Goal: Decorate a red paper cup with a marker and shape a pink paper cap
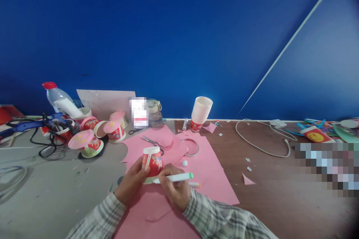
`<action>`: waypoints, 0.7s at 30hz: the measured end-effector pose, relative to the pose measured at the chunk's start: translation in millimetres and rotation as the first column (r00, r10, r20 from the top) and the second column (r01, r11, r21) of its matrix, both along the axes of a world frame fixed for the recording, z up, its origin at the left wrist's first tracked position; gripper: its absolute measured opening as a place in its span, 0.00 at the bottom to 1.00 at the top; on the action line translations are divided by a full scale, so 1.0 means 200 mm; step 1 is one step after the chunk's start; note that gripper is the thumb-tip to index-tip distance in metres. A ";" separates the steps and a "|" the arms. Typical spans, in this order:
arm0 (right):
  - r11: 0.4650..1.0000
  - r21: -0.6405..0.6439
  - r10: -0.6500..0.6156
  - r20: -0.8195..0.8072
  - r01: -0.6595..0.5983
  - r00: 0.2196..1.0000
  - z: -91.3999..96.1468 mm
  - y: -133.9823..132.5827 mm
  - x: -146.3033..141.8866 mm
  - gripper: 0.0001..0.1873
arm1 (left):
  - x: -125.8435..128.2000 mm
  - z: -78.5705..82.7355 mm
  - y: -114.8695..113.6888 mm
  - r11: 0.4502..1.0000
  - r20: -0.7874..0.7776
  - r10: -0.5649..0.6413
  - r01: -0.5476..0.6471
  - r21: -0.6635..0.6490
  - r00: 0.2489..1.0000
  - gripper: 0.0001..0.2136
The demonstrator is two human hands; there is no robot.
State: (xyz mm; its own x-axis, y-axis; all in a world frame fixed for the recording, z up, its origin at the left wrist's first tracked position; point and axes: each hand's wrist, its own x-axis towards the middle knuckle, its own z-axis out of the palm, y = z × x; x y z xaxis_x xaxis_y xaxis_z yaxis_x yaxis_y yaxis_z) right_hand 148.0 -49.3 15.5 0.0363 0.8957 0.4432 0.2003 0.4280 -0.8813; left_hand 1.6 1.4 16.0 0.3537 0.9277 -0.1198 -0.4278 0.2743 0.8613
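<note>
1. l hand (132, 179) gripping red cup (153, 162), narrow end up, over pink paper (211, 181).
2. r hand (174, 190) holding white marker (178, 177) w/ green end; tip at cup's lower edge, pale green there.
3. scissors (151, 141) on paper just past cup; cup stack (201, 112) farther back, to r, nr blue wall (168, 44).
</note>
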 end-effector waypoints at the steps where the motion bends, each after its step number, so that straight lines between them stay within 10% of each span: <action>1: 1.000 -0.006 -0.008 -0.001 0.008 1.000 0.00 0.00 0.00 0.08 | 0.00 0.00 0.00 1.000 -0.008 0.002 -0.002 0.001 1.000 0.20; 10: 0.994 -0.107 -0.036 -0.301 0.004 0.953 -0.06 0.01 0.00 0.08 | 0.00 -0.02 0.01 1.000 -0.021 0.005 -0.006 -0.018 1.000 0.20; 21: 0.991 -0.117 0.036 -0.243 -0.066 0.969 -0.04 0.00 0.00 0.09 | -0.01 -0.04 0.02 0.999 -0.043 -0.023 0.024 0.037 0.999 0.20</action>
State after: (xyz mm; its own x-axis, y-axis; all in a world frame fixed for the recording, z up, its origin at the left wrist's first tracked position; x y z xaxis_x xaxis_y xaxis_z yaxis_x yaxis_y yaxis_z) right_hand 147.6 -49.6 7.3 0.0811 0.9462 0.3132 -0.0421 0.3172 -0.9474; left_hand -1.1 5.1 8.9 0.3706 0.9234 -0.1002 -0.3842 0.2506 0.8886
